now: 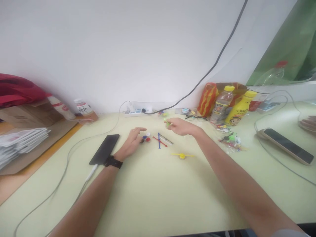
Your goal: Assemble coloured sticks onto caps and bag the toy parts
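Observation:
My right hand is closed, pinching a small bright green plastic piece at its fingertips, just above the table. Resting on the table, my left hand has its fingers stretched out and apart. Beside those fingers sits a group of small round plastic pieces, including a red one, a blue one and a white one. Between the hands lie thin plastic sticks: a blue stick, a red stick and dark and white ones. Nearer me is a yellow propeller-shaped piece.
Left of my left hand lies a black phone on a charging cable. Plastic bags of small parts, eyeglasses and a yellow bottle are at the right. A power strip stands against the wall. Another person's hand shows far right.

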A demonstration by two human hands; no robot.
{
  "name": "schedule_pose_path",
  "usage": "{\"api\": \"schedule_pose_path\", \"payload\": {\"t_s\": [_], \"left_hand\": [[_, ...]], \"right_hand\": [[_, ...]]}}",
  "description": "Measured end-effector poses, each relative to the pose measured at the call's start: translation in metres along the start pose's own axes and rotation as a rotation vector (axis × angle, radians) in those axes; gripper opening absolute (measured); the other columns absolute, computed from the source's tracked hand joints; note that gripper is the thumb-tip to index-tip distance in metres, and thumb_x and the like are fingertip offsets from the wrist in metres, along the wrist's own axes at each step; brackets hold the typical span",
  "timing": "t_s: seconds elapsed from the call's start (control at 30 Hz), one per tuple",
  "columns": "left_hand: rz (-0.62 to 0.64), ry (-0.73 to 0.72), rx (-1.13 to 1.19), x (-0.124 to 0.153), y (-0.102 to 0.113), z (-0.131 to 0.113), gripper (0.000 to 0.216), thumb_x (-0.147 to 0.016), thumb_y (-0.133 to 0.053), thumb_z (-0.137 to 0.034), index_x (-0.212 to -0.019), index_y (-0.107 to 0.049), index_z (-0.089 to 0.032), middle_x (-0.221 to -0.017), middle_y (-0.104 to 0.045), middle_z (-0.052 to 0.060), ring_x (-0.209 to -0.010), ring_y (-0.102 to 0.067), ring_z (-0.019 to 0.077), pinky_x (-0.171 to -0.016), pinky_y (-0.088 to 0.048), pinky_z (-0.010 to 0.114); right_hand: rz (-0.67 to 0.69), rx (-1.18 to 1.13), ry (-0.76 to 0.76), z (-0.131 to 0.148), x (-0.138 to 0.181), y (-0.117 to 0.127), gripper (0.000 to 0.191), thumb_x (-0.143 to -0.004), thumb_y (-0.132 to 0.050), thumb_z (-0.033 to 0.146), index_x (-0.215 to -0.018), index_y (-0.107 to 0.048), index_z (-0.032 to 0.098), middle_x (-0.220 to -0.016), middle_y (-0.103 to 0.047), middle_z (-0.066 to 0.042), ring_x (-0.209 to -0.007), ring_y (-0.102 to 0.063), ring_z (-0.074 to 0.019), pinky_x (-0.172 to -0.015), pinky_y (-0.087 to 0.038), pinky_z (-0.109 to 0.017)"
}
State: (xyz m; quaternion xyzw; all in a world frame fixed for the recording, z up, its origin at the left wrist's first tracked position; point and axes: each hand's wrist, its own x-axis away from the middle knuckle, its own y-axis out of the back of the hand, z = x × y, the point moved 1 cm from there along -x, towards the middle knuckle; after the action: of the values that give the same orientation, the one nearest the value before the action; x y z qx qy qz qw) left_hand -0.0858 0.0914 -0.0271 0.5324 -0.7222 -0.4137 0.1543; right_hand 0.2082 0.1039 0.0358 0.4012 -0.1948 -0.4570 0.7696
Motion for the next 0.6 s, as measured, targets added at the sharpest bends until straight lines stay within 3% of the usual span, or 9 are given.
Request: {"api": "schedule_pose_path", "payload": {"t_s": [0.1, 0.2, 0.37, 0.5, 0.6], "left_hand": [[0.038, 0.048, 0.0, 0.0, 0.001, 0.006, 0.049, -0.091, -0.045, -0.022, -0.138, -0.056, -0.029, -0.133, -0.06, 0.007, -0.127, -0.051, 0.0287, -0.111, -0.041, 0.049], [0.05, 0.007, -0.018, 0.0, -0.003, 0.006, 0.049, -0.09, -0.046, -0.022, -0.136, -0.061, -0.029, -0.132, -0.063, 0.006, -0.129, -0.052, 0.0276, -0.113, -0.04, 0.048], [-0.008, -0.105, -0.076, -0.002, -0.006, 0.007, 0.038, -0.095, -0.052, -0.034, -0.129, -0.067, -0.028, -0.131, -0.067, 0.006, -0.124, -0.056, 0.027, -0.112, -0.042, 0.047], [-0.066, -0.094, -0.123, -0.004, -0.008, 0.009, 0.036, -0.095, -0.056, -0.043, -0.124, -0.069, -0.026, -0.116, -0.073, 0.008, -0.11, -0.063, 0.0271, -0.099, -0.05, 0.044], [-0.074, -0.089, -0.129, -0.005, -0.009, 0.006, 0.034, -0.096, -0.054, -0.044, -0.122, -0.069, -0.026, -0.109, -0.075, 0.008, -0.105, -0.064, 0.027, -0.093, -0.052, 0.042]], "right_hand": [[0.013, -0.154, -0.028, -0.001, -0.001, -0.002, 0.007, -0.096, -0.048, 0.016, -0.099, -0.054, 0.02, -0.098, -0.069, -0.006, -0.089, -0.071, -0.0197, -0.07, -0.052, -0.026], [0.026, -0.25, -0.085, -0.002, -0.002, -0.007, 0.009, -0.099, -0.048, 0.018, -0.107, -0.051, 0.021, -0.099, -0.07, -0.005, -0.081, -0.075, -0.0172, -0.064, -0.052, -0.022], [0.027, -0.246, -0.093, 0.004, -0.002, -0.01, 0.004, -0.101, -0.054, 0.022, -0.098, -0.053, 0.02, -0.095, -0.073, -0.006, -0.076, -0.075, -0.0164, -0.059, -0.051, -0.021], [0.055, -0.255, -0.059, 0.01, -0.001, -0.009, 0.012, -0.102, -0.055, 0.026, -0.093, -0.057, 0.019, -0.086, -0.073, -0.006, -0.07, -0.073, -0.0157, -0.061, -0.051, -0.023], [0.023, -0.143, 0.007, 0.012, -0.001, -0.009, 0.012, -0.098, -0.058, 0.025, -0.09, -0.062, 0.018, -0.091, -0.072, -0.005, -0.072, -0.068, -0.0143, -0.064, -0.048, -0.023]]}}
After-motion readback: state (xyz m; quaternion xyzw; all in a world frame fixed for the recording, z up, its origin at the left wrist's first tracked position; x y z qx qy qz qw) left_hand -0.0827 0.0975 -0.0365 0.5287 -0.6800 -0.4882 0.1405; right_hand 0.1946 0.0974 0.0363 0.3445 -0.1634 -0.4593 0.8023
